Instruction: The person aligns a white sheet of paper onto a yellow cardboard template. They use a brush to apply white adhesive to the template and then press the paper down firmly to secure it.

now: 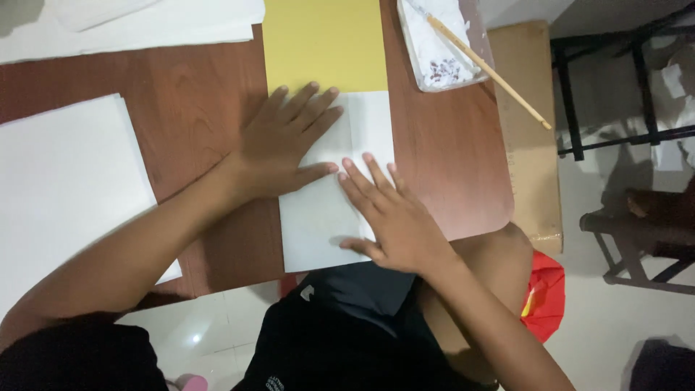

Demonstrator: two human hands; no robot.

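Both hands lie flat, fingers spread wide, gripping nothing. Left hand (286,141) presses palm-down at frame centre, its fingers crossing the top left corner of a white paper sheet (326,217), thumb pointing right along the sheet. Right hand (387,217) rests just below and to the right, palm on the same sheet, fingertips nearly meeting the left thumb.

White paper sheet: smooth, matte, rectangular, with a faint vertical fold line near its right side. It sits at centre, lower end overhanging the near desk (195,94) edge, upper end overlapping a yellow card (326,43), flat and rectangular, at top centre.

Desk: reddish-brown wood grain, glossy. Stack of white paper (65,188) at left. Upper right, a white tray (434,54) with dark specks, a thin wooden stick (485,65) lying aslant across it.
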